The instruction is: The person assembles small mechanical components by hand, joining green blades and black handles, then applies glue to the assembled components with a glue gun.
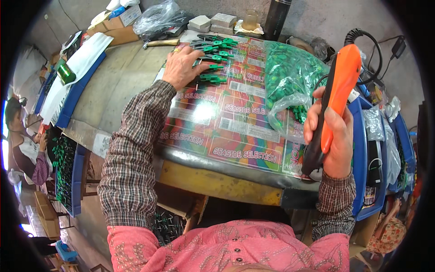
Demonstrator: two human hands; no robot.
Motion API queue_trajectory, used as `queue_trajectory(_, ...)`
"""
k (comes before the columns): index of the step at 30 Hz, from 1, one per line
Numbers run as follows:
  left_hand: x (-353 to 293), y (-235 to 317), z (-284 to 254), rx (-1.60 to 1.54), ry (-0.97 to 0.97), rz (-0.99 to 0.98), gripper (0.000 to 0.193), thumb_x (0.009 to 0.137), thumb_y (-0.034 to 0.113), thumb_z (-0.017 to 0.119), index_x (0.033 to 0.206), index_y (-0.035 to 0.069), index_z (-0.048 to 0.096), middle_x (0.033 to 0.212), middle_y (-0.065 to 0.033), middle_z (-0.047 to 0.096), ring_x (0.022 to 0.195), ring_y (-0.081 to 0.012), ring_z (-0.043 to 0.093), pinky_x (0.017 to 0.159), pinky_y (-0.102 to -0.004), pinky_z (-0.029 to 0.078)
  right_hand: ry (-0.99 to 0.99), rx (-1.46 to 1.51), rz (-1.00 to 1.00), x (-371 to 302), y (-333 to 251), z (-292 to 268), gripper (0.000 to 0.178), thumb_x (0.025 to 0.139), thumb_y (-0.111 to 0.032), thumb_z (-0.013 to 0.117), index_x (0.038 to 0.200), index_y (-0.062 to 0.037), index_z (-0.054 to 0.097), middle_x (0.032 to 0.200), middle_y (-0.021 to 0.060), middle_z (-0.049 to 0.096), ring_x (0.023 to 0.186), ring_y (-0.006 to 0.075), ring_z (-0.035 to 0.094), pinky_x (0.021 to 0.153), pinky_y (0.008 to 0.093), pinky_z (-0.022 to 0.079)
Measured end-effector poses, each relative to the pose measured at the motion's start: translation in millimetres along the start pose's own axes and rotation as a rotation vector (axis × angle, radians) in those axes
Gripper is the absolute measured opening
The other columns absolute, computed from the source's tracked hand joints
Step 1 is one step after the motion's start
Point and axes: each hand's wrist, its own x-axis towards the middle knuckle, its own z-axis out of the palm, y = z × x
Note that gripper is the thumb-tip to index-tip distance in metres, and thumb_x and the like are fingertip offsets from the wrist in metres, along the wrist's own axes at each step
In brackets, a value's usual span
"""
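Note:
My right hand [334, 136] is wrapped round an orange and black electric screwdriver [340, 97] with a coiled black cord at its top; it is held tilted over the table's right side. My left hand [182, 67] reaches to the far middle of the table, its thumb and forefinger apart beside a row of small green clip-like parts [214, 58]. Several of these lie side by side, with thin metal pins showing at some ends. A clear plastic bag [290, 68] full of similar green parts lies between the row and the screwdriver, its mouth toward me.
The table [113, 77] carries a printed colourful sheet [204, 122]. A hammer [163, 43] lies at the back, near stone blocks [223, 20] and a glass jar [250, 20]. Blue bins [362, 154] stand at right. Another person [27, 145] sits at far left beside a crate of green parts [65, 170].

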Motion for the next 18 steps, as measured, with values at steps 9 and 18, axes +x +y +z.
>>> queue_trajectory(9,104,-17,67,0.188,-0.325,-0.149,0.068,0.091,0.064,0.043,0.142,0.019,0.043,0.150,-0.0081,0.037,0.138,-0.0293,0.033,0.107,-0.0611,0.029,0.048,-0.037,0.039,4,6,-15,0.050,0.083,-0.026,0.069,0.117,0.0047,0.048,0.072,0.0078,0.056,0.062,0.0139,0.058,0.053,0.0266,0.048)
queue_trajectory(18,114,-38,89,0.035,-0.476,-0.199,0.073,0.089,0.071,0.035,0.143,0.023,0.041,0.147,-0.0039,0.042,0.132,-0.0318,0.042,0.105,-0.0626,0.031,0.070,-0.107,0.077,8,10,-19,0.044,0.081,-0.016,0.065,0.116,0.0054,0.049,0.074,0.0082,0.057,0.062,0.0138,0.057,0.055,0.0284,0.048)
